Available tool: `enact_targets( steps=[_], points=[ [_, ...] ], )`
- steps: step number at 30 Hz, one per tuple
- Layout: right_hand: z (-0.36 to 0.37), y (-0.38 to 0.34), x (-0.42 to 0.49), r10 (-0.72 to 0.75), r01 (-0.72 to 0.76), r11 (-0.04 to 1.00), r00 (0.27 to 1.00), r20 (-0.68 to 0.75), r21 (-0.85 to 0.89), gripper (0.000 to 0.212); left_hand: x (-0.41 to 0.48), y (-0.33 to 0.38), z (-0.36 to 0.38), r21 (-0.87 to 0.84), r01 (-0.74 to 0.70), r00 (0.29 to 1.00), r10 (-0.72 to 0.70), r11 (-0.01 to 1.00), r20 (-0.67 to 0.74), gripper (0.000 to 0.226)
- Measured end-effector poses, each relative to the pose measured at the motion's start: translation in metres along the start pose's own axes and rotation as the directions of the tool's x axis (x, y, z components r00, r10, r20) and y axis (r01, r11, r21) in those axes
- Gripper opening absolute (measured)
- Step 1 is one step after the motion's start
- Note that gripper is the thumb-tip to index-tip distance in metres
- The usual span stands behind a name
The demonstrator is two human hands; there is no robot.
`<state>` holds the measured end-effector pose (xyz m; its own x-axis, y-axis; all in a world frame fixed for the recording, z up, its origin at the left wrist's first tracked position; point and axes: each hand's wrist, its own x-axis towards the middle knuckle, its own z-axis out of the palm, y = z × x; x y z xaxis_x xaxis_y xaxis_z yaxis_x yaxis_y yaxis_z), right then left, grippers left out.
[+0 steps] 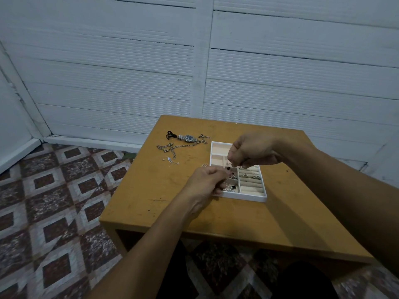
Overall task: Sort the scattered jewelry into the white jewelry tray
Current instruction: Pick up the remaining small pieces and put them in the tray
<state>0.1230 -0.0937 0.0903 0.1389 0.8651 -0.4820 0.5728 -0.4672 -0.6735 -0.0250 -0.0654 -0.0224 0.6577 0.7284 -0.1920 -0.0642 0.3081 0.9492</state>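
Head view, only cam. Wooden table [216, 214] w/ white tray [244, 197] on its right-centre part; the tray's long axis runs far-left to near-right. Right hand [252, 151] is above the tray's far half, fingers curled down and tips pinched narrow on what looks like a fine strand [232, 165]; item too small to ID with certainty. Left hand [205, 180] sits at the tray's near-left edge, fingers curled in and pinched close, apparently on the same strand's lower end, just above a pearl piece [229, 188] lying in the near-left compartment. Rings [250, 175] sit in the padded slots on the right side. Unsorted items: watch [188, 138], long chain [172, 147], black clip [170, 134] and a small pendant [170, 159], all on the table far-left of the tray, well apart from both hands. Judgement: the strand hangs over the left column of compartments, so it goes straight down; for the loose items the left hand is nearer.
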Motion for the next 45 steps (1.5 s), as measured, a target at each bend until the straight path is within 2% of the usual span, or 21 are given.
enact_targets(
  steps=[7, 13, 18, 23, 29, 33, 39, 45],
  points=[
    [0.001, 0.008, -0.006, 0.034, -0.029, 0.983, 0.999, 0.026, -0.181, 0.011, -0.002, 0.005, -0.005, 0.088, -0.005, 0.997, 0.011, 0.996, -0.071, 0.009],
    [0.001, 0.012, -0.014, 0.048, -0.057, 0.95, 0.998, -0.036, -0.307, 0.013, -0.002, 0.003, -0.004, -0.027, 0.033, 0.999, -0.033, 0.999, -0.033, 0.01],
    [-0.005, 0.011, -0.02, 0.017, -0.041, 0.958, 0.996, -0.085, -0.285, 0.011, 0.002, 0.001, -0.004, -0.229, 0.082, 0.997, -0.078, 0.97, 0.024, 0.015],
    [-0.005, 0.008, -0.02, -0.059, 0.035, 0.972, 0.994, -0.097, -0.232, 0.012, 0.012, 0.003, 0.002, -0.374, 0.173, 0.985, -0.17, 0.911, 0.04, 0.023],
    [-0.003, 0.003, -0.014, -0.069, 0.052, 0.969, 0.996, -0.06, -0.24, 0.012, 0.029, 0.009, 0.008, -0.28, 0.216, 0.975, -0.223, 0.935, 0.009, 0.037],
    [0.0, 0.002, -0.008, -0.071, 0.053, 0.959, 0.996, -0.055, -0.278, 0.012, 0.036, 0.012, 0.012, -0.274, 0.218, 0.975, -0.222, 0.937, 0.014, 0.044],
    [-0.001, 0.003, 0.002, -0.063, 0.03, 0.951, 0.993, -0.096, -0.309, 0.013, 0.042, 0.008, 0.017, -0.301, 0.263, 0.964, -0.264, 0.917, 0.038, 0.052],
    [-0.008, 0.012, 0.01, -0.083, 0.024, 0.962, 0.974, -0.209, -0.271, 0.014, 0.046, 0.006, 0.018, -0.313, 0.3, 0.953, -0.298, 0.901, 0.056, 0.055]
  ],
)
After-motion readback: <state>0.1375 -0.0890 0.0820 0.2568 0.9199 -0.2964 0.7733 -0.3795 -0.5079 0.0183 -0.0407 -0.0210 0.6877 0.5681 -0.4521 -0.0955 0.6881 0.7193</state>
